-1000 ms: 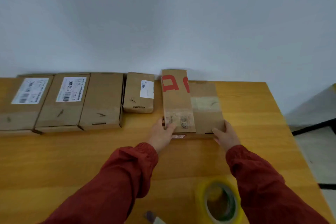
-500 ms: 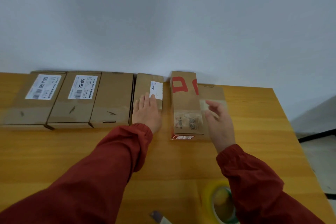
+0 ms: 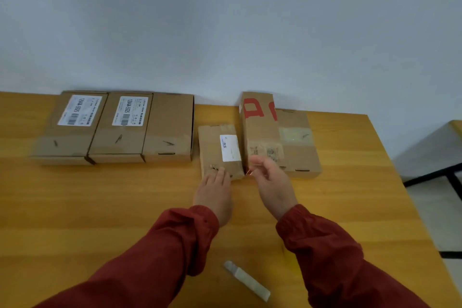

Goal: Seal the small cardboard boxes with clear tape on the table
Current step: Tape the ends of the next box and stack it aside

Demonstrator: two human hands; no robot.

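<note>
So there's a wooden table [image 3: 75, 207] pushed against a plain grey-white wall [image 3: 225, 20], with a bunch of small cardboard boxes lined up along the back edge. On the left are three flat boxes packed tight side by side: the first labelled box [image 3: 72, 127] and the second labelled box [image 3: 122, 125] both have white barcode stickers on top, and the plain box [image 3: 170, 127] next to them has none.

The small box with a white sticker [image 3: 220, 150] sits a bit forward of that row, apart from the plain box and right up against the box with red print [image 3: 261, 130]. That red-print one sits higher than the box with a tape strip [image 3: 297, 142] to its right; can't tell if it's on top of it or just beside it. That last one has a shiny clear strip across its top.

The left hand [image 3: 215, 195] lies flat, fingers together, fingertips touching the near end of the small box. It's pressing or resting, not wrapped around anything. The right hand [image 3: 272, 182] is loosely open with fingers spread, hovering at the near corner of the red-print box, and it's blurry so I can't tell whether it actually touches. Both arms are in dark red sleeves [image 3: 162, 257].

Near the bottom edge a pale utility knife [image 3: 246, 280] lies on the table, well away from the boxes.
</note>
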